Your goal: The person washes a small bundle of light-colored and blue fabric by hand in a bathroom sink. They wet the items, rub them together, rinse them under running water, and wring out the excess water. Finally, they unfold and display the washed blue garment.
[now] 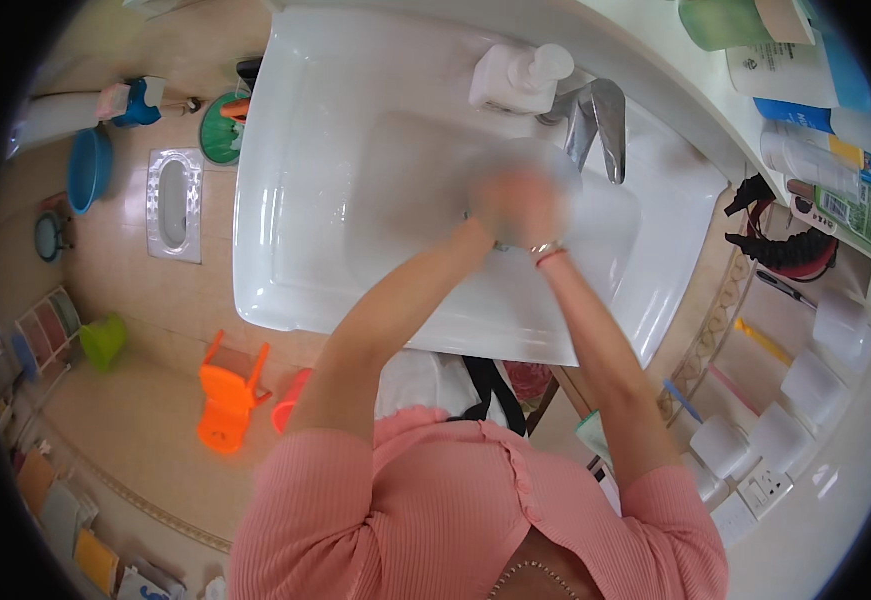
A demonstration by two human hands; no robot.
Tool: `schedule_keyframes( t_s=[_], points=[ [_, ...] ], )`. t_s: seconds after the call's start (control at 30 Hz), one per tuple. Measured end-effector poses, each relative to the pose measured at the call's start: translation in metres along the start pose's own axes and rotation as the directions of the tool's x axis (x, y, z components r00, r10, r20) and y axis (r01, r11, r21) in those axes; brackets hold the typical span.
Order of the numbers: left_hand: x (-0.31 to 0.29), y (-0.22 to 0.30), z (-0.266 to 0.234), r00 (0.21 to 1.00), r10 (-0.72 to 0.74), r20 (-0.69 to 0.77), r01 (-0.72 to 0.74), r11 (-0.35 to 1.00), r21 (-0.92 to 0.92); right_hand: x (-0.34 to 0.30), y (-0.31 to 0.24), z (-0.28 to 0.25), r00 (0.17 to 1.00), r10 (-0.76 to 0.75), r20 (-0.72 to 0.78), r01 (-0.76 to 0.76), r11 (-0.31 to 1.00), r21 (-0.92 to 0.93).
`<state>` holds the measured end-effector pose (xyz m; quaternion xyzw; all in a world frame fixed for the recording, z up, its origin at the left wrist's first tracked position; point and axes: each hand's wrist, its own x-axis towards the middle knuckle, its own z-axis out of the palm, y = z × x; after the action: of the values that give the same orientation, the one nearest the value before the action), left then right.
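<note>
Both my hands are close together over the white washbasin (296,180), just below the chrome faucet (606,125). My left hand (501,205) and my right hand (544,212) overlap inside a round blurred patch, so their fingers cannot be made out. Whether anything lies between them is hidden by the blur. A bracelet and a red cord circle my right wrist. Behind the hands, a white pump bottle (506,85) stands on the basin's back rim beside the faucet.
On the right, a shelf holds several bottles and tubes (801,75), with white wall cups (726,445) holding toothbrushes below it. Left of the basin are an orange child's chair (226,400), a squat toilet (174,205) and a blue basin (89,170).
</note>
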<state>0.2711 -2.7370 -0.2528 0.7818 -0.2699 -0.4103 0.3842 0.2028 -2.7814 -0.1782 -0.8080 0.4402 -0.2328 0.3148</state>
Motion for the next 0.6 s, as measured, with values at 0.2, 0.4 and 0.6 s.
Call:
schedule_keyframes(
  t_s=[0.2,0.4,0.6],
  points=[
    [-0.038,0.07,-0.014,0.966,-0.212,0.147,0.254,0.881,-0.4,0.009,0.064,-0.004,0.995,0.096,0.002,-0.096,0.995,-0.004],
    [-0.014,0.012,-0.017,0.997,0.06,0.053,-0.007,0.729,-0.684,0.013,0.007,-0.066,0.714,0.421,0.559,-0.7,0.413,0.583],
    [-0.029,0.066,-0.033,0.958,-0.211,0.191,0.28,0.829,-0.485,-0.022,-0.038,-0.055,0.95,-0.205,0.237,0.219,0.975,-0.034]
  ],
)
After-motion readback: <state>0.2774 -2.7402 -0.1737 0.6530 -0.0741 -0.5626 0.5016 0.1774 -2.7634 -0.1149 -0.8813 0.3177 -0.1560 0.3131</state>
